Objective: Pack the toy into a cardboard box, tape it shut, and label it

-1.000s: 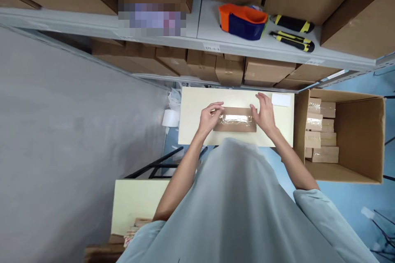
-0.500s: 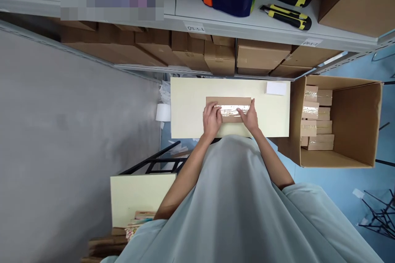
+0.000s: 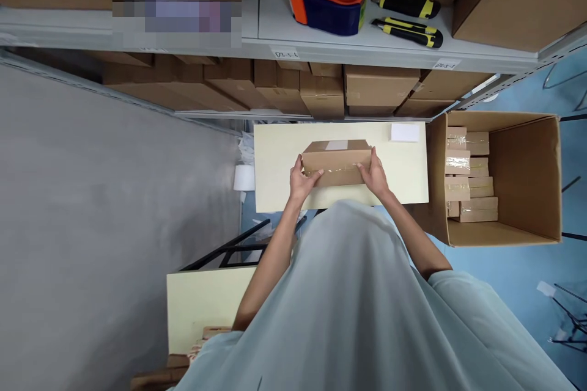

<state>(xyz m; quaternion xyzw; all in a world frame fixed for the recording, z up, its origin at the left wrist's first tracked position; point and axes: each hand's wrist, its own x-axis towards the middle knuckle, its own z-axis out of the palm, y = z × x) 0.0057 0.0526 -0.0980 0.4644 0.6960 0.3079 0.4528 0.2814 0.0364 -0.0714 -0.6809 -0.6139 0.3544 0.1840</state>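
Observation:
A small cardboard box [image 3: 337,160] with clear tape along its near side is held between both hands over the pale table [image 3: 275,186]. It is tilted, so a white label shows on its far face. My left hand [image 3: 302,182] grips the left end, thumb on the taped side. At the right end my right hand [image 3: 375,176] has its thumb on the same side and its fingers behind the edge. A white slip or small stack of paper [image 3: 405,132] lies toward the table's back right.
A large open carton [image 3: 527,177] with several small taped boxes stands to the right. On the shelf [image 3: 321,46] ahead are an orange and blue tape dispenser [image 3: 328,6] and two utility knives [image 3: 408,18]. Cardboard boxes fill the level below. A grey wall [image 3: 114,195] runs along the left.
The box has been tipped, bringing its labelled face into view. My left hand has moved from the taped surface to the left end; the right hand keeps hold of its end.

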